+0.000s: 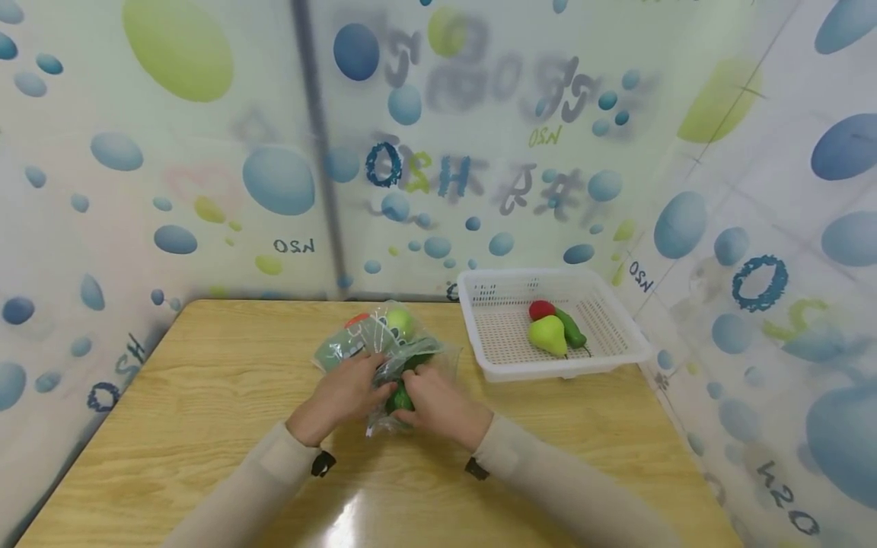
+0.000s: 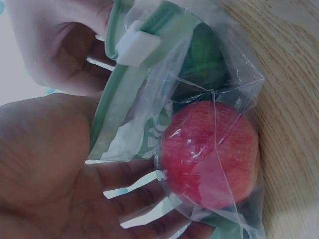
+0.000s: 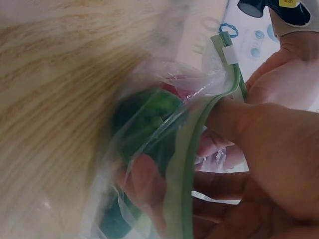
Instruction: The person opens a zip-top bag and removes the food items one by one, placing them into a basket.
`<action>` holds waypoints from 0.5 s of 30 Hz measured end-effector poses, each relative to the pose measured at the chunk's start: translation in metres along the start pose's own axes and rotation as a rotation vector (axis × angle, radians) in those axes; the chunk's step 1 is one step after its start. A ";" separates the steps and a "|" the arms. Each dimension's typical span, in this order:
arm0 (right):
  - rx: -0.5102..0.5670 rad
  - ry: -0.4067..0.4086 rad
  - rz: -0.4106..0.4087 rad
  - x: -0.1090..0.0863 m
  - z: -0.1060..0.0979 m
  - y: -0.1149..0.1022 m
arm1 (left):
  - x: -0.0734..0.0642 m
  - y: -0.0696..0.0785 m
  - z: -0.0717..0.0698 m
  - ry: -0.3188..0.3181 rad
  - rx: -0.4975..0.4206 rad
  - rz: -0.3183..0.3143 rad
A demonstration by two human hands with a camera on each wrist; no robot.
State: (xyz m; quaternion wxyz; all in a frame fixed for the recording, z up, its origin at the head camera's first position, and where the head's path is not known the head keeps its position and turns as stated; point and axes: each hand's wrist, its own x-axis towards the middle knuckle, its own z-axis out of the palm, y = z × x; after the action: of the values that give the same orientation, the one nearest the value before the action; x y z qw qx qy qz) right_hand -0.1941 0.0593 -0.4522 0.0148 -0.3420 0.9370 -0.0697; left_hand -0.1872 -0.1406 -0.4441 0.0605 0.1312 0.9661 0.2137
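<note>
Left arm [image 1: 250, 483] and right arm [image 1: 562, 476] stretched forward and angled together, left hand [image 1: 346, 387] with fingers [image 2: 142, 198] extended and spread, its grip hard to judge, right hand [image 1: 441, 399] close beside it, fingers bent inward

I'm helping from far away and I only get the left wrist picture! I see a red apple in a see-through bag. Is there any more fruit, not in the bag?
Observer: Yes, the head view shows a yellow-green pear in a white basket.
Operator: Ooh! Is it all alone in there?
Observer: No, a red thing and a long green thing lie beside it.
Operator: Cool! And did I miss anything closer to me?
Observer: Yes, a round, light green thing shows through the clear plastic of the bag, towards its far side in the head view.
</note>
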 end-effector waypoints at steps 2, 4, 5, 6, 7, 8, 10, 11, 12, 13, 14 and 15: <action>0.013 -0.019 0.006 0.001 0.003 -0.001 | -0.001 0.000 0.000 -0.003 -0.007 -0.005; 0.031 -0.027 0.011 0.001 0.005 -0.002 | -0.002 0.000 0.001 -0.007 -0.012 -0.008; 0.035 -0.029 0.010 0.002 0.007 -0.003 | -0.002 0.001 0.000 -0.008 -0.015 -0.008; 0.038 -0.031 0.009 0.002 0.008 -0.003 | -0.003 0.001 0.001 -0.009 -0.016 -0.008; 0.042 -0.031 0.008 0.002 0.009 -0.003 | -0.003 0.001 0.001 -0.009 -0.016 -0.006; 0.047 -0.034 0.009 0.002 0.011 -0.003 | -0.003 0.001 0.001 -0.011 -0.017 -0.005; 0.059 -0.038 0.014 0.003 0.013 -0.003 | -0.003 0.001 0.001 -0.013 -0.020 -0.002; 0.068 -0.041 0.017 0.003 0.014 -0.003 | -0.003 0.001 0.000 -0.011 -0.021 0.002; 0.073 -0.045 0.022 0.004 0.014 -0.003 | -0.002 0.000 0.000 -0.009 -0.024 0.003; 0.074 -0.048 0.027 0.005 0.015 -0.003 | -0.002 0.000 -0.001 -0.007 -0.025 0.004; 0.074 -0.053 0.033 0.006 0.015 -0.002 | -0.001 0.000 -0.002 -0.005 -0.027 0.007; 0.069 -0.056 0.038 0.007 0.014 -0.001 | -0.001 0.000 -0.003 -0.003 -0.026 0.013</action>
State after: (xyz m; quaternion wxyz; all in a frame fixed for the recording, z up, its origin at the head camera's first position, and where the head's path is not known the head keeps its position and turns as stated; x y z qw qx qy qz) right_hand -0.1980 0.0521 -0.4662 0.0540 -0.3254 0.9395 -0.0920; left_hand -0.1871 -0.1415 -0.4416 0.0625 0.1370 0.9623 0.2265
